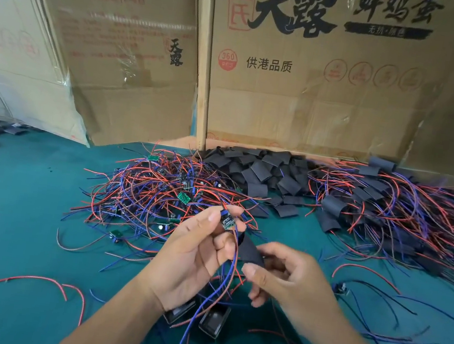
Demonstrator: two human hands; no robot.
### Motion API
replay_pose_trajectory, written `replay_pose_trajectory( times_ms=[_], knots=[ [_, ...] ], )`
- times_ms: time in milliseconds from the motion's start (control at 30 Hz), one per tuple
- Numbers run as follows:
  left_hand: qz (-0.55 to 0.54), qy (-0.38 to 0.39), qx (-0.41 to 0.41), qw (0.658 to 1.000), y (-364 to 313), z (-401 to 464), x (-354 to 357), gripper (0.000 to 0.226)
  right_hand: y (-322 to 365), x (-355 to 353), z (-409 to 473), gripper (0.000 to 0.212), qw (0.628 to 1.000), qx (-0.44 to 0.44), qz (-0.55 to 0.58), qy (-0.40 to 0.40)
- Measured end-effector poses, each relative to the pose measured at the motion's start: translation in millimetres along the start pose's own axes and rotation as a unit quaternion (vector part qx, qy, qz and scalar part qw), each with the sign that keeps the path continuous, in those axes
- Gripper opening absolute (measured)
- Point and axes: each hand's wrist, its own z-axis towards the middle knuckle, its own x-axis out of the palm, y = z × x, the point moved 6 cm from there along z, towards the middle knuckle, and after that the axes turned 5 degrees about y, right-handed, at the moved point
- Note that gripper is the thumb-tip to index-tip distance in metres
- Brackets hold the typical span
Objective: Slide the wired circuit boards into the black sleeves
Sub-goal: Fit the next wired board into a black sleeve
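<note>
My left hand (194,254) pinches a small green circuit board (228,221) between thumb and fingertips, and its red and blue wires (215,291) hang down past the palm. My right hand (287,278) holds a flat black sleeve (250,251) just right of and below the board. Board and sleeve are close but apart. A tangled heap of wired boards (159,192) lies behind my left hand. A pile of empty black sleeves (263,171) sits at the back centre.
Sleeved boards with wires (388,210) are heaped at the back right. Cardboard boxes (290,79) wall off the back of the green table (12,215). Loose wires (41,281) lie at the near left, two small black items (211,323) under my wrists.
</note>
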Motion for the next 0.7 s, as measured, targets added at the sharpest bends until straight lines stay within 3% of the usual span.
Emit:
replay_pose_trajectory(
  times_ms=[100,200,267,400,533,700],
  knots=[
    [-0.003,0.007,-0.006,1.0,1,-1,2,0.027,7,2,-7,0.01,0.987,-0.053,-0.148,-0.012],
    [-0.01,0.01,-0.01,1.0,3,-1,5,0.028,16,5,-11,0.021,0.959,-0.101,-0.264,-0.027],
    [-0.008,0.017,-0.011,1.0,4,-2,8,0.028,21,9,-12,0.01,0.954,-0.136,-0.264,-0.028],
    [0.01,0.018,0.001,1.0,3,-1,10,0.029,20,10,-10,0.018,0.943,-0.146,-0.296,-0.044],
    [-0.02,-0.052,0.056,0.997,-20,1,-7,0.027,9,-3,-7,0.029,0.96,-0.071,-0.27,-0.02],
    [-0.059,-0.111,0.115,0.985,-49,-1,-26,0.026,14,8,-13,0.028,0.933,-0.109,-0.342,0.025]
  ],
)
